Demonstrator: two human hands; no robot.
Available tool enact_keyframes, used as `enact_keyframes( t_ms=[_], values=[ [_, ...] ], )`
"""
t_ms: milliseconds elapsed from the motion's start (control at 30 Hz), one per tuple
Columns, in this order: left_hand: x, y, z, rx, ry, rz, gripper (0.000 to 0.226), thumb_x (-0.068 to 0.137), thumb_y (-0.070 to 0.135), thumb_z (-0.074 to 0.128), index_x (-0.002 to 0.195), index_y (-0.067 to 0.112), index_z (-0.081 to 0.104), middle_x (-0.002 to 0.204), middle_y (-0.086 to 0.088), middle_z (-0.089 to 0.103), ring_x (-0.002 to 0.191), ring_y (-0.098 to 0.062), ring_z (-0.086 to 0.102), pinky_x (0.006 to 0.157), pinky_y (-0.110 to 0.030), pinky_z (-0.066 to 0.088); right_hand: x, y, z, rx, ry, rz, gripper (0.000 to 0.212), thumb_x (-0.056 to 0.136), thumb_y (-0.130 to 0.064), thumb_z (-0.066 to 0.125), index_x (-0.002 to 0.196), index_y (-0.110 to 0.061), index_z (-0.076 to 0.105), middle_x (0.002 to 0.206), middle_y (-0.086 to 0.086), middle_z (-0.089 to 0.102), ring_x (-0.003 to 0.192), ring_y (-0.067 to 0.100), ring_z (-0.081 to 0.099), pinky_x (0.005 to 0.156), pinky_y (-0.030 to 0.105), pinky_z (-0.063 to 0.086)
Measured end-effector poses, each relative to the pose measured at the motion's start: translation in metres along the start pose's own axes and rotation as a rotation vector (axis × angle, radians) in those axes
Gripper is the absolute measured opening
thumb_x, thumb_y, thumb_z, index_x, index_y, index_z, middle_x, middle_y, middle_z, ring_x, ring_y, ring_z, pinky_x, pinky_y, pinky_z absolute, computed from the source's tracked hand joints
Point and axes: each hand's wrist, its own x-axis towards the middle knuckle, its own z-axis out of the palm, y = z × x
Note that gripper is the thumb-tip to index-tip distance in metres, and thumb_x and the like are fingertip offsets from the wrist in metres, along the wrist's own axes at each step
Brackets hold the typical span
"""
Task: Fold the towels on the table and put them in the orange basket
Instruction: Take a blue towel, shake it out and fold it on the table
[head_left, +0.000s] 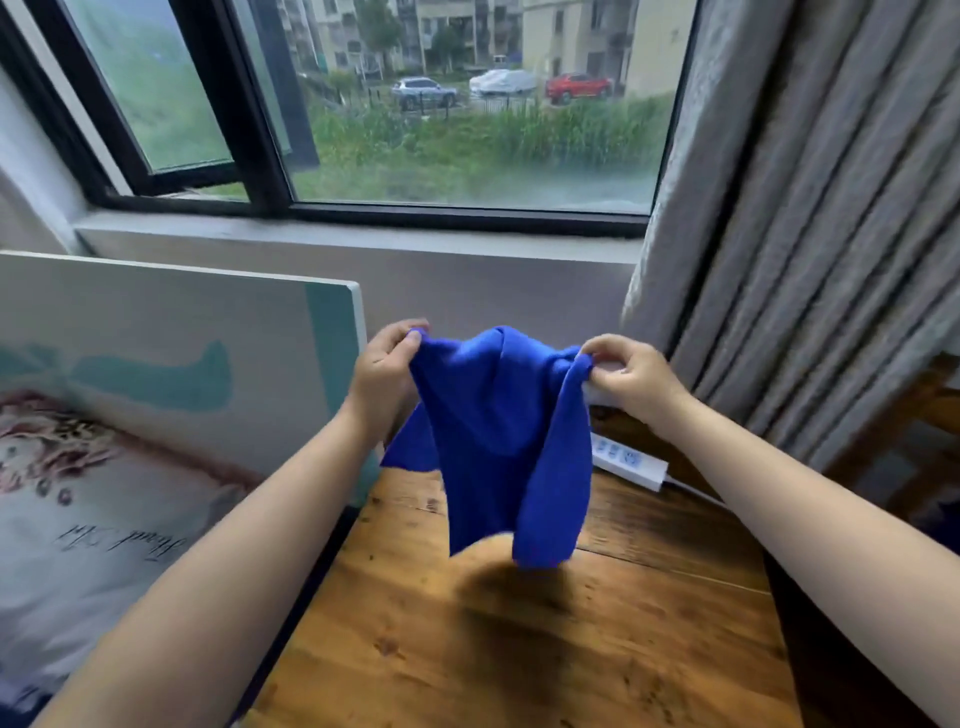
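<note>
While left hand (387, 364) and right hand (631, 376) each keep a pinching grip on a top corner of the blue towel (498, 441) hanging bunched above the counter (519, 649): draw corners apart, flatten, then lower to fold.

Wood table (649, 649) w/ power strip (631, 465); window (467, 130); grey curtain (810, 234) right

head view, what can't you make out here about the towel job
- Orange basket: nowhere in the head view.
- Other towels: none in frame.
- Table behind the towel: hidden by the hanging cloth.
- Power strip: near end covered by the towel.
- Towel's full shape: bunched between left hand and right hand.
</note>
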Motion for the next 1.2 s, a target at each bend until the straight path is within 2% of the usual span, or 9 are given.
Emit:
enact_keyframes(
  t_ms=[100,233,333,467,533,600,700,967,1200],
  values=[
    [-0.026,-0.028,-0.022,0.056,-0.12,-0.061,0.036,0.094,-0.004,0.038,0.064,0.01,0.052,0.057,0.004,0.063,0.062,-0.008,0.056,0.064,-0.019,0.044,-0.03,0.014,0.011,0.017,-0.174,0.028,0.025,0.079,0.018,0.054,0.078,-0.007,0.059,0.067,-0.002,0.06,0.055,-0.01,0.055,0.059,0.004,0.043],
    [-0.074,-0.116,-0.039,0.477,-0.287,-0.206,0.039,0.092,0.001,0.047,0.056,0.015,0.039,0.064,-0.008,0.043,0.067,-0.017,0.037,0.064,-0.03,0.028,-0.087,0.088,0.023,-0.39,-0.252,0.168,0.013,0.078,0.006,0.06,0.087,0.0,0.067,0.08,0.008,0.061,0.078,0.013,0.053,0.07,0.023,0.037],
    [-0.116,-0.179,-0.04,0.733,-0.527,-0.395,0.042,0.093,0.009,0.048,0.055,0.017,0.032,0.06,-0.003,0.039,0.074,-0.016,0.039,0.062,-0.026,0.023,-0.134,0.14,0.031,-0.735,-0.553,0.372,0.011,0.08,-0.011,0.058,0.089,-0.015,0.064,0.085,0.001,0.059,0.088,0.015,0.057,0.072,0.026,0.036],
    [-0.163,-0.228,-0.03,0.97,-0.994,-0.716,0.028,0.089,0.024,0.051,0.062,0.02,0.048,0.083,-0.006,0.054,0.084,-0.017,0.049,0.059,-0.026,0.032,-0.178,0.183,0.048,-1.005,-1.123,0.592,0.018,0.087,-0.02,0.045,0.085,-0.014,0.061,0.101,0.012,0.062,0.093,0.024,0.058,0.067,0.025,0.044],
    [-0.172,-0.238,-0.023,1.131,-1.167,-0.772,0.026,0.09,0.034,0.05,0.09,0.012,0.064,0.107,-0.012,0.061,0.101,-0.023,0.056,0.073,-0.025,0.042,-0.185,0.193,0.056,-1.035,-1.25,0.629,0.021,0.088,-0.017,0.042,0.084,-0.009,0.061,0.095,0.011,0.057,0.084,0.022,0.053,0.059,0.024,0.038],
    [-0.168,-0.244,-0.016,1.259,-1.129,-0.734,0.043,0.094,0.036,0.043,0.113,0.002,0.059,0.125,-0.015,0.058,0.116,-0.028,0.053,0.088,-0.029,0.042,-0.176,0.202,0.062,-1.031,-1.198,0.582,0.028,0.089,-0.018,0.042,0.102,-0.004,0.063,0.105,0.014,0.063,0.096,0.025,0.058,0.072,0.027,0.044],
    [-0.15,-0.252,-0.007,1.298,-0.909,-0.695,0.042,0.095,0.034,0.04,0.114,0.0,0.055,0.125,-0.018,0.057,0.116,-0.031,0.052,0.09,-0.033,0.042,-0.148,0.217,0.07,-0.936,-0.92,0.499,0.028,0.089,-0.019,0.043,0.106,-0.007,0.061,0.117,0.013,0.063,0.109,0.027,0.057,0.086,0.032,0.046],
    [-0.108,-0.282,0.003,1.186,-0.445,-0.695,0.047,0.089,0.033,0.047,0.129,0.009,0.043,0.13,-0.011,0.048,0.12,-0.028,0.048,0.089,-0.034,0.043,-0.081,0.247,0.108,-0.732,-0.617,0.365,0.025,0.091,-0.021,0.044,0.103,-0.008,0.061,0.11,0.008,0.065,0.104,0.024,0.057,0.081,0.032,0.046],
    [-0.082,-0.315,-0.007,1.239,-0.319,-0.629,0.042,0.093,0.011,0.037,0.134,0.008,0.036,0.141,-0.011,0.038,0.132,-0.029,0.033,0.102,-0.039,0.036,-0.042,0.264,0.137,-0.685,-0.501,0.292,0.03,0.093,-0.013,0.041,0.117,-0.006,0.056,0.118,0.011,0.059,0.112,0.026,0.051,0.089,0.034,0.044]
  ],
)
